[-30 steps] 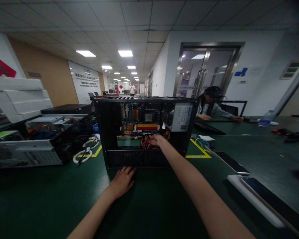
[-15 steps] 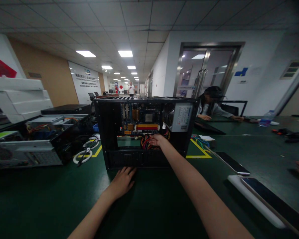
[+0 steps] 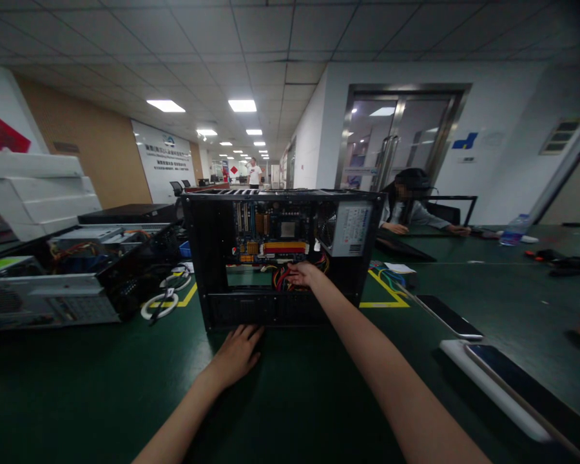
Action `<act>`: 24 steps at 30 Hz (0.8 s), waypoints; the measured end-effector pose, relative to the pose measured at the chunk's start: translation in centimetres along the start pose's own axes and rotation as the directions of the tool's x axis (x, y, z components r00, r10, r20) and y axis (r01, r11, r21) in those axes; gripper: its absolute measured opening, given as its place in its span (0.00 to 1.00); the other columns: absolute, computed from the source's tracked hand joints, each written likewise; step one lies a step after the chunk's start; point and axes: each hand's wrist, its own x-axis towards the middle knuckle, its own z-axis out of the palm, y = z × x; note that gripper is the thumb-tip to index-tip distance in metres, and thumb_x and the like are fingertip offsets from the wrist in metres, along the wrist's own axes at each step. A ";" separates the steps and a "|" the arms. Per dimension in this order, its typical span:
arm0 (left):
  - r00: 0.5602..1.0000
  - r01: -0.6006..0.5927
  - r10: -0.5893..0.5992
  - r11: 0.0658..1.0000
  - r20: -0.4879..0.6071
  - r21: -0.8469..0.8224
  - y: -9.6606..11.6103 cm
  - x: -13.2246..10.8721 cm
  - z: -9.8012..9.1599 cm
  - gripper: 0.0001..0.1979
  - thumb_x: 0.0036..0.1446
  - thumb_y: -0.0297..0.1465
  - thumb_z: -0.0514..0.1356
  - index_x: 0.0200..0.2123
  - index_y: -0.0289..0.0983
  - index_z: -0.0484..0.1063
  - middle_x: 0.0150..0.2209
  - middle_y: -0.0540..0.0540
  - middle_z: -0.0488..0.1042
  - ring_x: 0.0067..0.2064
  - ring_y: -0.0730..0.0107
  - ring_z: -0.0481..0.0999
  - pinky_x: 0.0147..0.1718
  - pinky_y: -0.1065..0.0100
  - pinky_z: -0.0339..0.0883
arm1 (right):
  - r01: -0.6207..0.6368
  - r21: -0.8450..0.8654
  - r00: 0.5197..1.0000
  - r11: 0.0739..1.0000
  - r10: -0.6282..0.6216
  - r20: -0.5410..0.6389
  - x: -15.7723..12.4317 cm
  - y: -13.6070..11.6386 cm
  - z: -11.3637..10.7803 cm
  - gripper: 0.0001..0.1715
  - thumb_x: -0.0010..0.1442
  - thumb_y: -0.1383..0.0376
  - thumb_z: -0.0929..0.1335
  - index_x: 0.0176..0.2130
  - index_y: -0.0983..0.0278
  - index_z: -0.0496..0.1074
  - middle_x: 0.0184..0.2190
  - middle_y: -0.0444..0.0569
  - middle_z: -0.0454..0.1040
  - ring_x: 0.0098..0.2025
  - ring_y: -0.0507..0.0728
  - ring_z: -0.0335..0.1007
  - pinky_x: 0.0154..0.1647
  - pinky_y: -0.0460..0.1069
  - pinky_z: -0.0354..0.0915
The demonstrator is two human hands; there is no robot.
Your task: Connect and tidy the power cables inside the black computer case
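A black computer case (image 3: 241,310) stands upright with its open side toward me. Inside it are a motherboard (image 3: 251,227) with red and yellow memory slots, and a silver power supply (image 3: 350,229) at the upper right. My right hand (image 3: 305,274) reaches into the lower middle of the case, its fingers closed on a bundle of coloured power cables (image 3: 281,278); the fingertips are partly hidden among the wires. My left hand (image 3: 236,351) lies flat on the green table with fingers spread, the tips at the bottom edge of the case, holding nothing.
Another opened computer case (image 3: 72,283) lies at the left, with a coiled white cable (image 3: 159,305) beside it. At the right are phones (image 3: 449,316), a white slab (image 3: 493,386) and a water bottle (image 3: 515,230). A person (image 3: 408,200) sits across the table.
The view has shifted very slightly. My right hand stays at the cables with only a tiny movement, and my left hand rests in the same place.
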 end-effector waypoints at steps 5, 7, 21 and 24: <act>1.000 -0.002 0.002 1.000 -0.006 0.000 -0.1 0.1 0.2 0.26 0.51 0.31 0.50 0.55 0.42 0.51 0.55 0.46 0.56 0.55 0.60 0.54 0.50 0.59 0.52 | 0.082 -0.154 0.997 0.985 -0.082 0.008 -0.2 0.5 0.3 0.04 0.57 0.66 0.62 0.33 0.66 0.59 0.21 0.42 0.66 0.19 0.48 0.67 0.22 0.44 0.63; 1.000 -0.003 0.003 1.000 -0.005 0.004 -0.2 0.1 0.2 0.26 0.51 0.31 0.50 0.55 0.41 0.51 0.55 0.45 0.56 0.54 0.60 0.55 0.50 0.59 0.52 | 0.121 -0.209 0.991 0.970 -0.131 -0.034 -0.1 0.7 0.3 0.04 0.57 0.66 0.61 0.34 0.66 0.60 0.21 0.43 0.67 0.17 0.47 0.66 0.20 0.43 0.63; 1.000 -0.002 0.003 1.000 -0.016 0.014 -0.1 0.0 0.3 0.26 0.52 0.31 0.50 0.56 0.41 0.51 0.54 0.44 0.57 0.53 0.59 0.56 0.50 0.58 0.53 | 0.347 -0.677 0.929 0.649 -0.339 0.151 1.2 1.9 1.5 0.05 0.50 0.75 0.63 0.25 0.68 0.65 0.15 0.43 0.65 0.15 0.47 0.61 0.18 0.42 0.60; 1.000 -0.001 0.001 1.000 -0.014 0.004 -0.2 0.0 0.4 0.26 0.52 0.31 0.50 0.56 0.42 0.51 0.54 0.45 0.57 0.54 0.60 0.56 0.50 0.58 0.52 | 0.401 -0.757 0.913 0.516 -0.298 0.281 1.7 2.1 1.6 0.08 0.47 0.74 0.66 0.19 0.68 0.65 0.13 0.43 0.64 0.18 0.49 0.63 0.21 0.43 0.60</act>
